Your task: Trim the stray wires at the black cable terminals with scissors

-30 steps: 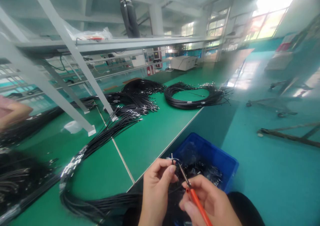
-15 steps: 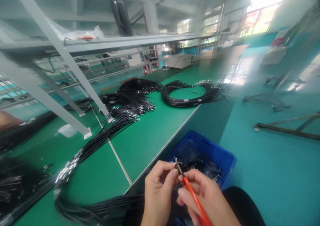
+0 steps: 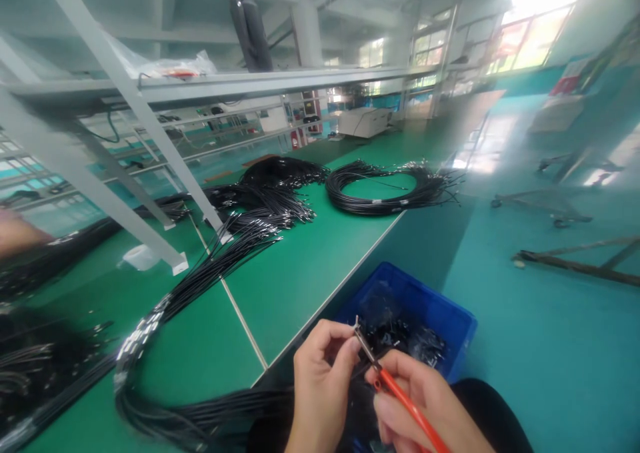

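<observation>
My left hand [image 3: 325, 376] is closed in a pinch, thumb against forefinger. A small pale metallic piece shows at its fingertips, too small to name. My right hand [image 3: 425, 399] grips a red-handled tool [image 3: 407, 399] with a slim metal front part. The tool's tip meets the left fingertips, and a small red ring shape shows beside its handle. Below and left of the hands runs a bundle of black cables [image 3: 200, 413], bound with pale bands and curving up across the green table [image 3: 280, 306].
A blue bin [image 3: 457, 336] holding small dark and shiny parts stands beyond my right hand. On the table lie a coil of black cables [image 3: 370, 206] and more cable bundles [image 3: 285, 173]. White rack posts [image 3: 165, 166] rise at left. Someone's blurred arm [image 3: 20, 233] shows at the left edge.
My right hand and the red-handled tool have shifted slightly right and down from the left fingertips, baring more of its metal part. The whole view has moved a little.
</observation>
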### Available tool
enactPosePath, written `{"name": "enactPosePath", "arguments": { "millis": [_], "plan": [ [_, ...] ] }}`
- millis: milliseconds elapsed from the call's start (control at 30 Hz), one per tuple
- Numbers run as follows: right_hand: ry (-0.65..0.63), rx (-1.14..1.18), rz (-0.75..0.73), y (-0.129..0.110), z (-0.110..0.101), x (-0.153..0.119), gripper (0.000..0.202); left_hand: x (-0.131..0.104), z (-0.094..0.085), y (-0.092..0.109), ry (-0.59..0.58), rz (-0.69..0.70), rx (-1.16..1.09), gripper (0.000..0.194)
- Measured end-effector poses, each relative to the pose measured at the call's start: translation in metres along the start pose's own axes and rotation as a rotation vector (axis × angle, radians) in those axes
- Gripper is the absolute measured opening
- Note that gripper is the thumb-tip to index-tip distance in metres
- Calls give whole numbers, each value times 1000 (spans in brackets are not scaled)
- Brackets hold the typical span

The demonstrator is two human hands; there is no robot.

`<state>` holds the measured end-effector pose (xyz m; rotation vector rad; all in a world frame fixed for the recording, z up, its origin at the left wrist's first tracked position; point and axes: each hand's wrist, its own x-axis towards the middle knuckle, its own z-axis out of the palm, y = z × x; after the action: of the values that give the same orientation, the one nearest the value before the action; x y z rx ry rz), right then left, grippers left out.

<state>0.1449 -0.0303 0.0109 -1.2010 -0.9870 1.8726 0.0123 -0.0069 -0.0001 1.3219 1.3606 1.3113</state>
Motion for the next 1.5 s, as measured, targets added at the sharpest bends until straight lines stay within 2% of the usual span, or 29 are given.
{"name": "enactPosePath", "arguments": {
  "millis": [200, 500, 633, 733, 833, 900, 1000, 1133, 1267, 1367, 1500],
  "plan": [
    [-65, 37, -13, 3, -2, 5, 29, -1, 2, 2, -9, 38, 29, 7],
    [-72, -21, -30, 9, -8, 10, 23, 0, 5, 0, -3, 32, 69, 8],
    [57, -63, -139, 22, -13, 10, 18, 3, 3, 0, -12, 13, 98, 5],
    [266, -13, -308, 24, -14, 12, 27, 1, 3, 3, -39, 33, 175, 7],
    [433, 47, -473, 16, -11, 15, 34, -4, 6, 6, -50, 124, 255, 9],
    [448, 79, -517, 10, -8, 18, 34, -7, 7, 7, -73, 165, 299, 12],
    [406, 167, -514, 4, -6, 20, 34, -10, 10, 7, -102, 211, 375, 14],
    [395, 242, -461, -1, -5, 23, 37, -14, 16, 5, -5, 356, 548, 17],
    [503, 176, -471, 0, -1, 26, 37, -18, 20, 4, 51, 462, 724, 19],
    [538, 140, -502, 4, 2, 25, 33, -17, 17, 4, 24, 395, 688, 19],
    [464, 28, -515, 6, -7, 16, 36, -9, 6, 7, -76, 169, 457, 15]
  ]
}}
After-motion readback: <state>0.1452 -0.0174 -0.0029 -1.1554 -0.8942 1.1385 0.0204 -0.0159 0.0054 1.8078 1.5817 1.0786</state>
